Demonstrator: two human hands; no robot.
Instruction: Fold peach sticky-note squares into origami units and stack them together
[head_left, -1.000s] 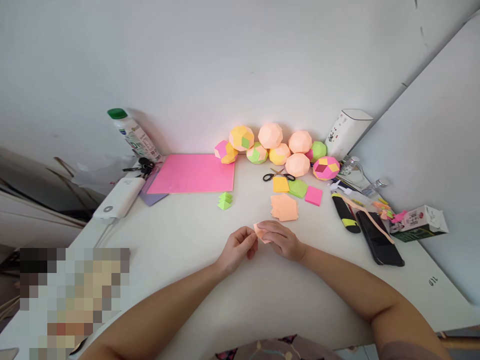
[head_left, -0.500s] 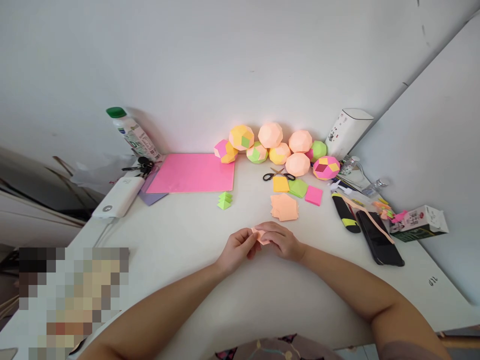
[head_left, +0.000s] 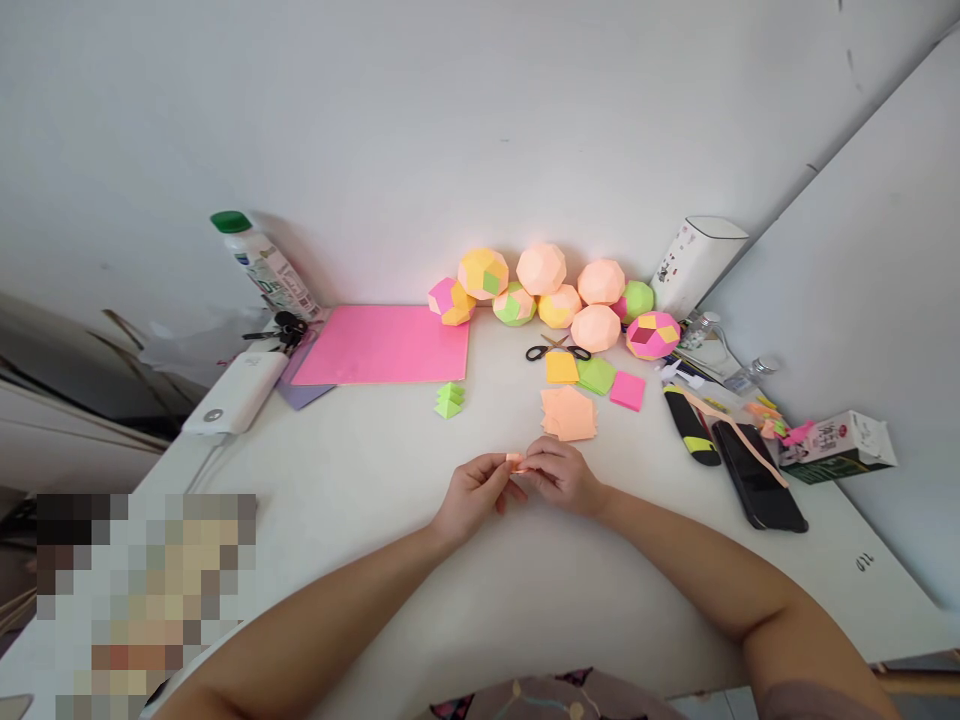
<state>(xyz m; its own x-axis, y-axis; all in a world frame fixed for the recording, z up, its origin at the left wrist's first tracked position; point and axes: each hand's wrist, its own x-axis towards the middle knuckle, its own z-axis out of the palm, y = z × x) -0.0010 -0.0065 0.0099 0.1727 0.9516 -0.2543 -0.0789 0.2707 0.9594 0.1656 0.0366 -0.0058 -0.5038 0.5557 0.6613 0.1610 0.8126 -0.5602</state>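
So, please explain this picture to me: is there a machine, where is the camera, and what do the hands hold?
There is no machine here: these are a person's two bare hands. The camera sits on that person's head and looks forward and down, so the arms enter from the bottom edge. The left hand and the right hand pinch one small orange folded paper between their fingertips, over the white table. Behind them lies a stack of orange paper squares, then scissors and a row of coloured paper balls by the wall. A pink sheet lies to the left, a black phone to the right.
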